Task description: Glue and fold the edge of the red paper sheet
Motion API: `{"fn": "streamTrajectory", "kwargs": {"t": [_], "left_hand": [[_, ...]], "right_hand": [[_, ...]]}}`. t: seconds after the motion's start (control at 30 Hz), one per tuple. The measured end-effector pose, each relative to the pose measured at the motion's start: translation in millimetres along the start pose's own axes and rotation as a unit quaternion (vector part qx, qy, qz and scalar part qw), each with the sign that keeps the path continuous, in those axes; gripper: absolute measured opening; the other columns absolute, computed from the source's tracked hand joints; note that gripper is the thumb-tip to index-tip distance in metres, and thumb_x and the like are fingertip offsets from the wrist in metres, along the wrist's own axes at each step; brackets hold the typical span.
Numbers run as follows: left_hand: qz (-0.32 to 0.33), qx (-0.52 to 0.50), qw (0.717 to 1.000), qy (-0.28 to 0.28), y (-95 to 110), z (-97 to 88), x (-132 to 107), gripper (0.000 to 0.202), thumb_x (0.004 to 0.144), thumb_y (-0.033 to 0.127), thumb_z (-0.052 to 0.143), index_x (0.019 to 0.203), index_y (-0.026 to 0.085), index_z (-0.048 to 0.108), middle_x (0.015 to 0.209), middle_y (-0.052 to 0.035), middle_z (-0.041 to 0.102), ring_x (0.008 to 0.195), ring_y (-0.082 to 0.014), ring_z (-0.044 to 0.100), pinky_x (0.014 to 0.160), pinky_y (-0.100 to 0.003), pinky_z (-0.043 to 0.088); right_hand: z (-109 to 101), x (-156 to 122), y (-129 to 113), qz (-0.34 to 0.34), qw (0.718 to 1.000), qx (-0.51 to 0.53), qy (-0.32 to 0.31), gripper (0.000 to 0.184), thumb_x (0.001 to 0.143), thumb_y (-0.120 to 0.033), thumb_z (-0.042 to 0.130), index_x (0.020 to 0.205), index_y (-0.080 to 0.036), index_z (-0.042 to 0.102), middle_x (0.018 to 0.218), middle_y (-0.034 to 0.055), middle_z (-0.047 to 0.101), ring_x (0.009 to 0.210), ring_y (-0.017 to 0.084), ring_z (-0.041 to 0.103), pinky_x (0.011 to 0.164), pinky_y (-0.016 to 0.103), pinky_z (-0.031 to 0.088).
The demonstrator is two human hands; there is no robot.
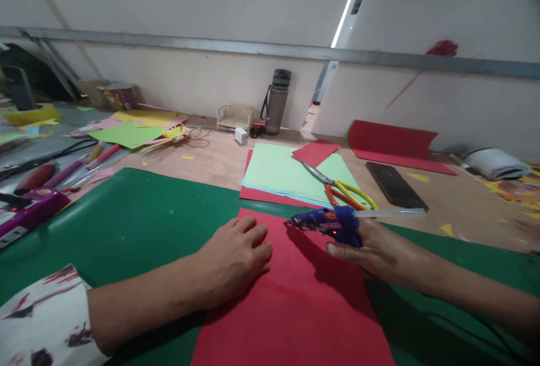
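i see the left hand (236, 256) pressed flat, fingers spread, pinning the red sheet (295, 298) at centre; the right hand (367, 248) at 3 o'clock grips the glue gun (333, 224), nozzle over the sheet's top edge.

We've got a blue glue gun (333, 224) held in the right hand (371, 248), lying nearly level with its nozzle pointing left, right at the top edge of the red paper sheet (291, 304). A clear glue stick pokes out the back toward the right, and a small orange light glows on the body. The red sheet lies flat on the green mat (139, 220), running toward us, and our left hand (236, 256) presses palm-down on its upper left corner.
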State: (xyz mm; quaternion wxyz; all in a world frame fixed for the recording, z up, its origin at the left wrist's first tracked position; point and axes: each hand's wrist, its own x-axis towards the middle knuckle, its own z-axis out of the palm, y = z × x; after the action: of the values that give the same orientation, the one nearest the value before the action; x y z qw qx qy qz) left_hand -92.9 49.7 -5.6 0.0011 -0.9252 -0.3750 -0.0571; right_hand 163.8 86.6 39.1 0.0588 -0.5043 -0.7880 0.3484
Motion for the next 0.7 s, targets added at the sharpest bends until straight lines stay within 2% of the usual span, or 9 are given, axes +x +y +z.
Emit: {"fn": "streamTrajectory", "kwargs": {"t": [0.1,0.23,0.37,0.57,0.7], "left_hand": [[0.001,0.000,1.000,0.002,0.0,1.2,-0.7,0.019,0.092,0.029,0.040,0.087,0.017,0.054,0.094,-0.0073,0.055,0.092,-0.0236,0.047,0.071,-0.036,0.042],[0.005,0.002,1.000,0.003,0.6,0.6,-0.2,0.019,0.092,0.028,0.039,0.087,0.017,0.053,0.094,-0.0074,0.055,0.091,-0.0237,0.047,0.070,-0.036,0.042],[0.004,0.002,1.000,-0.001,0.5,0.3,0.2,0.020,0.092,0.028,0.038,0.087,0.017,0.053,0.094,-0.0073,0.055,0.091,-0.0237,0.047,0.070,-0.036,0.042],[0.008,-0.007,1.000,0.003,-0.7,1.6,0.6,0.018,0.092,0.027,0.040,0.087,0.017,0.054,0.094,-0.0075,0.055,0.092,-0.0230,0.046,0.073,-0.036,0.043],[0.007,-0.009,1.000,-0.001,-0.2,0.3,0.4,0.018,0.092,0.028,0.040,0.087,0.017,0.054,0.095,-0.0072,0.055,0.093,-0.0233,0.046,0.075,-0.037,0.043]], "right_hand": [[-1.2,-1.4,-2.8,0.006,1.000,0.005,-0.012,0.044,0.078,-0.054,0.055,0.113,-0.026,0.059,0.044,-0.0050,0.044,0.040,0.013,0.037,0.042,0.026,0.027],[-3.1,-3.2,-5.3,0.017,1.000,0.006,0.006,0.044,0.077,-0.052,0.058,0.112,-0.026,0.061,0.045,-0.0041,0.046,0.041,0.013,0.039,0.040,0.026,0.026],[-3.7,-5.7,-6.4,0.001,0.999,0.039,-0.004,0.043,0.077,-0.048,0.060,0.114,-0.027,0.061,0.042,-0.0057,0.042,0.038,0.011,0.036,0.041,0.025,0.027],[-3.7,-4.6,-1.6,0.036,0.999,0.039,0.013,0.033,0.072,-0.045,0.065,0.099,-0.025,0.066,0.044,-0.0039,0.045,0.038,0.012,0.036,0.038,0.025,0.025],[-4.4,-3.2,-4.7,0.017,0.999,0.035,0.008,0.034,0.073,-0.043,0.064,0.103,-0.028,0.065,0.047,-0.0053,0.040,0.040,0.010,0.032,0.038,0.024,0.022]]}}
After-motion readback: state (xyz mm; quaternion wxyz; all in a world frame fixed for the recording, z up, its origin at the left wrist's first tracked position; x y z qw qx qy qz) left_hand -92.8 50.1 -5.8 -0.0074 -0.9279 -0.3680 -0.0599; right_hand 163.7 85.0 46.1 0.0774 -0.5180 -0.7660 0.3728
